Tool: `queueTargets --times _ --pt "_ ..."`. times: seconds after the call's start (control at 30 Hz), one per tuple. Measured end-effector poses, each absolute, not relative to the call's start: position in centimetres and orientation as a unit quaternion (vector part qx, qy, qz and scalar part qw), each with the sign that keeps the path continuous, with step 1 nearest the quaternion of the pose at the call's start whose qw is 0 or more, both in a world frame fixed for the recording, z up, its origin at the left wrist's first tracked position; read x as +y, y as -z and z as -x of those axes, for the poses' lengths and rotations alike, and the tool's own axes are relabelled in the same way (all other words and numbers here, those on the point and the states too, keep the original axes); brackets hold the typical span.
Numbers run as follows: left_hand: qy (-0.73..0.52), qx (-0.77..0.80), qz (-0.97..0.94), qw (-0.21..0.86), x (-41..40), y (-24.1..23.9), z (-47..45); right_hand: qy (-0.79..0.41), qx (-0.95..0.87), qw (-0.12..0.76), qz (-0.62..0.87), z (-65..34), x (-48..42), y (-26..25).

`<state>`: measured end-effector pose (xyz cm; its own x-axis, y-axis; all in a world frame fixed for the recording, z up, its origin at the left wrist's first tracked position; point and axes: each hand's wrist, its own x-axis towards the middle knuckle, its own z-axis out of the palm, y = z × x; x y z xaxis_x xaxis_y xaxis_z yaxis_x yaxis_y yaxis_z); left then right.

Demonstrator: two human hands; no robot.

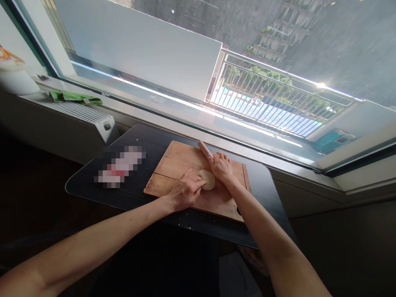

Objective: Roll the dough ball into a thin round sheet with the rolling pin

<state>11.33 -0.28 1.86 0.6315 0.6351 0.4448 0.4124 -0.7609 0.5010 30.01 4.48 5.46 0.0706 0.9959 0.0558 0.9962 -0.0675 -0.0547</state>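
A small round piece of pale dough (208, 180) lies on a wooden cutting board (173, 165). My left hand (185, 191) pinches the dough's near edge with its fingertips. My right hand (220, 165) rests palm down on a thin wooden rolling pin (203, 148), pressing it over the dough's far side. The pin's left end sticks out beyond my fingers; the rest is hidden under the hand.
The board sits on a black ribbed mat (139, 194) by a large window. A blurred-out object (119, 167) lies on the mat's left part. A white radiator (77, 111) with a green cloth (74, 97) stands at the left.
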Motion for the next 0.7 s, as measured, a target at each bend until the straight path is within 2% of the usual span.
queueTargets --times 0.1,0.2,0.33,0.53,0.63,0.7 --pt "-0.298 0.364 -0.863 0.187 1.3 -3.0 -12.0 0.013 -0.686 0.041 0.727 -31.6 4.4 -5.7" --pt "-0.201 0.445 -0.857 0.163 3.4 -4.9 -13.2 -0.025 -0.655 0.062 0.752 -32.7 3.3 -5.8" --pt "-0.118 0.465 -0.853 0.205 4.8 -6.7 -15.0 -0.099 -0.623 0.121 0.767 -33.6 1.4 -6.0" --pt "-0.143 0.527 -0.801 0.248 3.6 -7.1 -14.1 -0.132 -0.603 0.167 0.769 -33.8 -1.0 -6.5" --pt "-0.131 0.552 -0.795 0.217 3.2 -7.0 -12.6 -0.140 -0.598 0.166 0.771 -33.5 -1.1 -6.8" --pt "-0.153 0.503 -0.833 0.172 3.3 -6.7 -12.1 -0.148 -0.602 0.167 0.767 -33.1 -0.7 -7.1"
